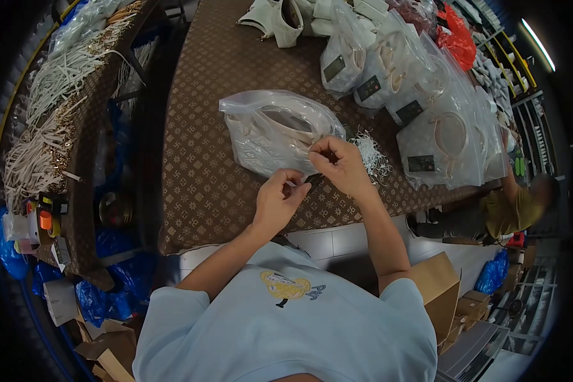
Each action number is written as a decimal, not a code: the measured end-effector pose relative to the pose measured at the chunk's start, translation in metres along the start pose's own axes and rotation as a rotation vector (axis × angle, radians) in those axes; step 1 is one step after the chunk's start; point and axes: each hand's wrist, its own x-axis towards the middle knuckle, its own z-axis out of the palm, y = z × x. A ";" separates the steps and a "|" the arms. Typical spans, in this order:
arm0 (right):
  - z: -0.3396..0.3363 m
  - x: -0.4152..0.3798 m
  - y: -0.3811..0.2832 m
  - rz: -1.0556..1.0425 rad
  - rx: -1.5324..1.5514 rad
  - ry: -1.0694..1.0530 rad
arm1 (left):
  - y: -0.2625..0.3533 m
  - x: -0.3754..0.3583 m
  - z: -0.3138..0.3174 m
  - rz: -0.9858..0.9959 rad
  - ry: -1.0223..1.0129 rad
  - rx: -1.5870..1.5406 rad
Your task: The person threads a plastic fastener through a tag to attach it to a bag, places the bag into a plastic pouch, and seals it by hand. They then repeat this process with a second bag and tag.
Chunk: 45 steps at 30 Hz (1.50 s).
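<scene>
A clear plastic bag (254, 140) with a cream handbag (293, 124) inside lies on the patterned brown tabletop, just beyond my hands. My left hand (279, 202) is closed at the bag's near edge, with finger and thumb pinching a small black tag (313, 179). Close to its right, my right hand (342, 167) has thumb and forefinger pinched together beside the bag. Whatever sits in that pinch is too small to make out. A pile of thin white tag strings (372, 156) lies right of my right hand.
Bagged handbags with black tags (421, 163) stand along the table's right side. Pale unbagged pieces (286, 22) lie at the far edge. A side table at left holds bundled straps (41, 156). Another person (516, 207) is at right, near a cardboard box (436, 286).
</scene>
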 end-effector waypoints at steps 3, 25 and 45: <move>-0.001 0.000 0.006 0.044 0.068 -0.008 | -0.011 0.001 0.010 -0.148 -0.034 0.038; -0.007 -0.013 0.009 0.073 0.126 -0.002 | 0.012 0.002 0.013 -0.372 -0.052 -0.335; 0.003 -0.021 0.004 -0.241 -0.106 -0.004 | 0.011 0.019 -0.017 -0.428 -0.241 -0.529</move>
